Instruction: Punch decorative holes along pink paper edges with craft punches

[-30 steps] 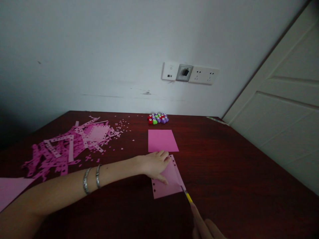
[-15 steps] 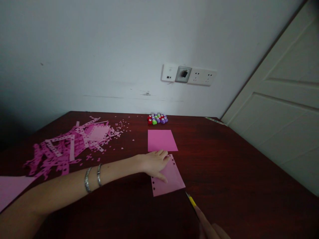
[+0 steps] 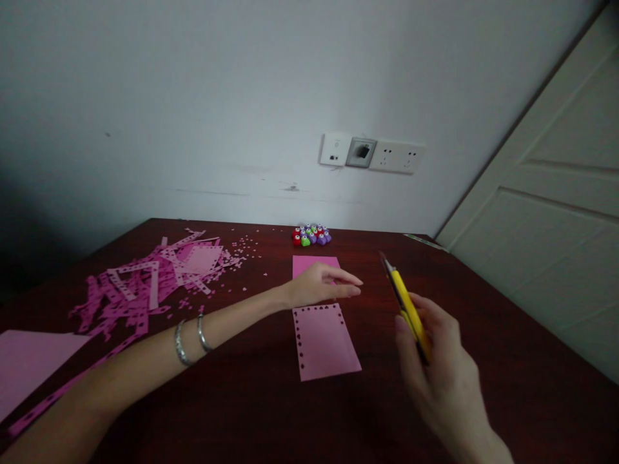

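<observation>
Over dark wooden tabletop [image 3: 464,322]: right hand [image 3: 438,380] wrapped round yellow utility knife [image 3: 407,303], blade tip aimed up toward wall [image 3: 193,96], long axis tilted, right of punched pink sheet [image 3: 325,343]. Sheet flat, long axis running away from me, small heart holes along edges. Left hand [image 3: 322,287] open, fingers loose, holding nothing, just above sheet's top edge, over darker pink sheet [image 3: 309,265].

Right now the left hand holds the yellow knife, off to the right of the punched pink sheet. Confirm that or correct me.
Wrong hand. The head view shows the yellow knife held in the right hand, not the left hand, which holds nothing. The knife is off to the right of the punched pink sheet, as you said.
</observation>
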`<act>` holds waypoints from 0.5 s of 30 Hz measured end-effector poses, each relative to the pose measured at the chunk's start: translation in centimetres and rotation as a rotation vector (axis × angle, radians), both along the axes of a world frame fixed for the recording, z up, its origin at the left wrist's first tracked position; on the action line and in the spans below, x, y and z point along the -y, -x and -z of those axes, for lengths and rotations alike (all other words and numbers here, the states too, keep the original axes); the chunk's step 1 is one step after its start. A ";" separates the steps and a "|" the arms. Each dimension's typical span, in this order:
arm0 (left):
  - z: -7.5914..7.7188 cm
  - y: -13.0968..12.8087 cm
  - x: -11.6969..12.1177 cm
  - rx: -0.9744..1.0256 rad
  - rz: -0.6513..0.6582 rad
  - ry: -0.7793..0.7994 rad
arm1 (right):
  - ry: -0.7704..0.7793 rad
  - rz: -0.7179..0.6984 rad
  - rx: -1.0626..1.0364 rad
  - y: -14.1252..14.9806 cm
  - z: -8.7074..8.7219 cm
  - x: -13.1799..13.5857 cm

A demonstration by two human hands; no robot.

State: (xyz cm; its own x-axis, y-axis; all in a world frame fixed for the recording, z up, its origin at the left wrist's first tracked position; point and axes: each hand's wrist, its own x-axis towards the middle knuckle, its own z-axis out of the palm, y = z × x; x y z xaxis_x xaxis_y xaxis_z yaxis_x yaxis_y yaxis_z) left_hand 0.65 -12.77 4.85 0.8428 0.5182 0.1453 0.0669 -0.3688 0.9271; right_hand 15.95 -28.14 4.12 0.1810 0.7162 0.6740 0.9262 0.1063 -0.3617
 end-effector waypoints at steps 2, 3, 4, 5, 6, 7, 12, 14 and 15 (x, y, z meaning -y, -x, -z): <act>0.0 -0.4 1.1 0.069 -0.037 0.128 | 0.033 -0.077 0.033 0.5 0.2 -1.9; 0.1 -0.5 1.6 0.101 -0.066 0.169 | 0.052 -0.112 0.052 0.8 0.4 -2.8; 0.2 -0.7 2.0 0.134 -0.099 0.197 | 0.063 -0.133 0.072 1.2 0.6 -3.5; 0.4 -0.8 2.2 0.166 -0.133 0.212 | 0.073 -0.160 0.091 1.5 0.7 -4.1; 0.6 -0.9 2.4 0.194 -0.166 0.213 | 0.083 -0.185 0.107 1.9 0.8 -4.6; 0.7 -0.9 2.4 0.215 -0.196 0.203 | 0.095 -0.208 0.112 2.1 0.9 -5.1; -0.1 1.3 -0.5 0.184 -0.299 0.156 | 0.163 -0.360 0.131 1.9 0.3 -6.3; -1.3 3.8 -3.1 -0.016 -0.328 0.066 | 0.164 -0.348 0.162 1.1 0.1 -6.5; -1.9 5.5 -4.7 -0.131 -0.384 -0.032 | 0.168 -0.334 0.182 0.6 0.0 -6.6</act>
